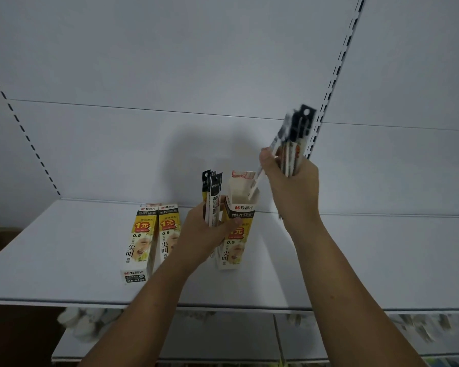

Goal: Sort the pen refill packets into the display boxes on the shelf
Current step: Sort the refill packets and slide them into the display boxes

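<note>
Three tall white-and-yellow display boxes stand on the white shelf (64, 260): two closed ones at the left (139, 242) (168, 234) and an open one (239, 226) in the middle. My left hand (204, 239) holds a few black-topped refill packets (212, 197) upright and its thumb rests on the open box's front. My right hand (292, 181) grips a bundle of refill packets (294, 139), blurred by motion. One thin packet (255, 181) slants down from its fingers into the open box's mouth.
The white back panel has slotted uprights at the left (24, 131) and right (329, 88). Below the shelf's front edge hang blurred pale goods (82, 324) on a lower level.
</note>
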Demonstrator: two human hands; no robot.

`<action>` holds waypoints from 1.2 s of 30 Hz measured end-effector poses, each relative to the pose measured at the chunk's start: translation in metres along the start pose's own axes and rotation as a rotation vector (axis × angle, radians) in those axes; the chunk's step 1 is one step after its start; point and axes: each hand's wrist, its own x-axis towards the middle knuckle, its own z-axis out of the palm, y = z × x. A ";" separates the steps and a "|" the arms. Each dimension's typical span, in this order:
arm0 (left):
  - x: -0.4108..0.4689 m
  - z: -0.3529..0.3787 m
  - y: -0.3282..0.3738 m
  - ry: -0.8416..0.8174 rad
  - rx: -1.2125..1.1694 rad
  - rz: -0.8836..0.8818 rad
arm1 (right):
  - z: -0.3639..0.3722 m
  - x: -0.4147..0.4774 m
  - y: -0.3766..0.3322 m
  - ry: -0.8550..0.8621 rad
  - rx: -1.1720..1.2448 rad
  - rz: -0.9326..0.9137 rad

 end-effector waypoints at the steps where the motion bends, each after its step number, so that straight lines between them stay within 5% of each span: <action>1: 0.000 0.001 0.001 -0.001 -0.004 0.006 | 0.001 0.000 0.002 -0.056 -0.039 0.005; 5: 0.001 0.007 0.004 0.017 -0.012 0.018 | 0.000 -0.003 0.013 -0.226 -0.097 0.045; 11: 0.002 0.019 0.006 0.020 -0.055 0.017 | -0.010 0.001 0.019 -0.255 -0.063 0.118; 16: 0.007 0.031 0.006 0.061 -0.025 -0.026 | -0.024 0.015 0.029 -0.175 0.214 0.326; 23: 0.010 0.037 0.000 0.091 -0.004 -0.030 | -0.036 0.014 0.042 -0.235 0.292 0.303; 36: 0.021 0.012 -0.010 -0.014 0.016 -0.002 | -0.018 0.002 0.031 -0.098 0.173 0.296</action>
